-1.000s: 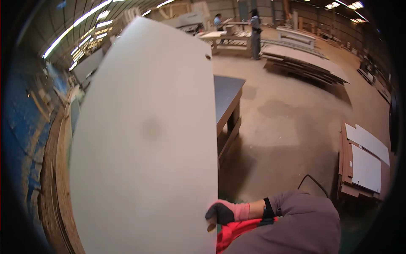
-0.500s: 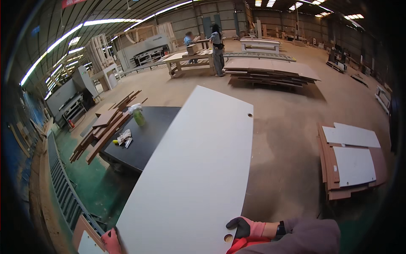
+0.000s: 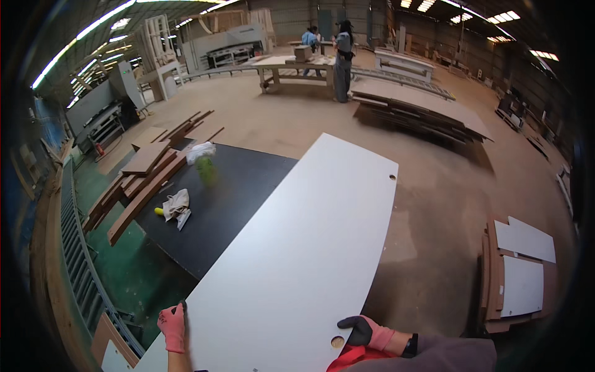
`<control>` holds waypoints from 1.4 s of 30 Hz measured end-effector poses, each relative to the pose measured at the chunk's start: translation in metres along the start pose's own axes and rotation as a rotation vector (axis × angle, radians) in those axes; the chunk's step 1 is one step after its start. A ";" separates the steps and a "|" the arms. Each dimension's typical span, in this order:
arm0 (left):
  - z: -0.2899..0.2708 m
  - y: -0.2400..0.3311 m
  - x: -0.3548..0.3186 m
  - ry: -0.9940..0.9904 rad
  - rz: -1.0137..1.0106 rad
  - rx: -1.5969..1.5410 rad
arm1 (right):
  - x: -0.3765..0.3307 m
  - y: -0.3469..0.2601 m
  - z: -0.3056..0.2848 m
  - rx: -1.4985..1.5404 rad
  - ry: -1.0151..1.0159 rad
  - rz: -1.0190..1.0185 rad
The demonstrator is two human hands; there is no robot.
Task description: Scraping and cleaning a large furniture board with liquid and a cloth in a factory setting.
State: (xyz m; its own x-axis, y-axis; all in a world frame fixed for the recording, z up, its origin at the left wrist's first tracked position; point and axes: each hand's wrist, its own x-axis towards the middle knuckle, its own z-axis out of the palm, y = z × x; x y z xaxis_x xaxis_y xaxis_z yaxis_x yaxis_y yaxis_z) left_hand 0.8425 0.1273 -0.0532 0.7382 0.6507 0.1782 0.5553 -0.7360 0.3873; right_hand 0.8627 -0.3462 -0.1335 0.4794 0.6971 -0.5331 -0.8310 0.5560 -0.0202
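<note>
A long white panel [image 3: 291, 260] stretches away from me, its far part over the black tabletop [image 3: 248, 167]. Round holes show near its far right corner and near its right edge close to me. My left hand [image 3: 173, 327], in a pink glove with dark fingertips, is closed on the panel's left edge. On the opposite edge, beside the near hole, my right hand [image 3: 367, 333] grips with its dark-coated thumb lying over the top face. The fingers under the panel are hidden. Red cloth [image 3: 353, 356] shows below my right wrist.
On the black tabletop lie a crumpled cloth [image 3: 176, 204], a green bottle [image 3: 206, 170] and brown strips [image 3: 145, 192]. A roller conveyor [image 3: 93, 273] runs along the left. Stacked panels [image 3: 520, 285] stand at right. Two people, one by the workbench [image 3: 297, 68], are farther off.
The view has shifted, and the black tabletop shows larger. My left hand and the panel's left edge appear higher in the picture. Both hands keep hold of the panel.
</note>
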 end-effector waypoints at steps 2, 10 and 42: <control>0.009 0.016 0.026 -0.022 -0.076 -0.018 | 0.020 -0.023 0.023 -0.065 0.011 -0.047; 0.070 0.058 0.111 0.022 -0.137 -0.001 | 0.086 -0.129 0.064 -0.112 0.052 -0.017; 0.182 0.092 0.233 -0.180 0.605 0.454 | 0.190 -0.321 0.114 -0.869 0.366 0.252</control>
State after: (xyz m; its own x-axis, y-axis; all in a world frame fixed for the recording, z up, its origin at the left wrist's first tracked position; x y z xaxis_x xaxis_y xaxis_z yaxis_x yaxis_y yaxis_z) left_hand 1.1356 0.1773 -0.1403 0.9921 0.0996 0.0758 0.1098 -0.9832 -0.1456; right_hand 1.2527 -0.3409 -0.1320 0.2640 0.4846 -0.8339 -0.8860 -0.2200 -0.4083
